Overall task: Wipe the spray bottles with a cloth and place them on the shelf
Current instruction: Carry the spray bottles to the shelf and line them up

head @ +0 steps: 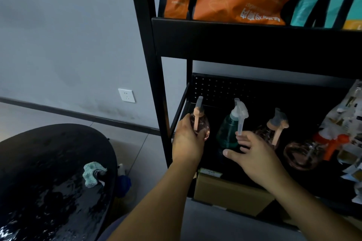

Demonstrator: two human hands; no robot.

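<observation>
Pink bottle (202, 127) in left hand (187, 143)

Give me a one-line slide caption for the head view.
Left hand grips a pink spray bottle at the black shelf; open right hand touches the teal spray bottle's trigger.

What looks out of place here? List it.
The black table is splashed with water. The cloth lies crumpled at its edge, in neither hand. The bottles on the shelf stand upright.

One head-worn view looks forward and down, close to the shelf (254, 39).
</observation>
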